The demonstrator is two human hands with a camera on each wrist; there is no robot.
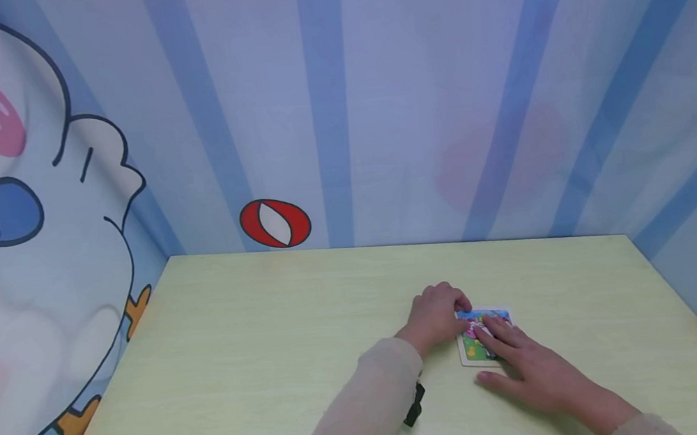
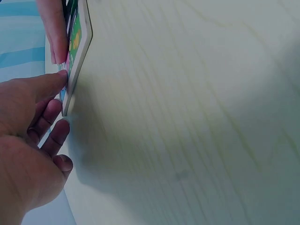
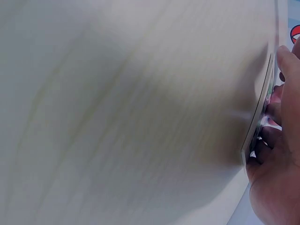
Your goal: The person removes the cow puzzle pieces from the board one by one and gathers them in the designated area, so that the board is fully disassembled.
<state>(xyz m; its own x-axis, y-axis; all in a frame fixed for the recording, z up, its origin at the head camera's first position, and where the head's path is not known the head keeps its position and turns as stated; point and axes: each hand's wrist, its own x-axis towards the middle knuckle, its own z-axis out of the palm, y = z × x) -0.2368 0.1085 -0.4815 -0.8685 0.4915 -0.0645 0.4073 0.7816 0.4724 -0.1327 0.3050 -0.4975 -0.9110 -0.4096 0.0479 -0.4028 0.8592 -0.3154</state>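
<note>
A small square picture board (image 1: 475, 354) with a pale border lies on the table, right of centre. Green, blue and pink show in its print. My left hand (image 1: 436, 314) is at its far left corner, thumb and forefinger bent onto the edge there. In the left wrist view, the left thumb (image 2: 51, 85) meets the board's edge, with the other fingers curled just past the corner. My right hand (image 1: 536, 371) lies over the board's right part, fingers stretched out, covering some of the picture. Its thumb points left, off the near edge. The right wrist view shows the board's side (image 3: 255, 124) beside the right fingers.
The pale yellow wood-grain table (image 1: 259, 338) extends to both sides of the hands. Behind it hangs a blue striped cloth (image 1: 388, 101) with cartoon birds at left and right. A black strap end (image 1: 414, 405) sticks out below the left sleeve.
</note>
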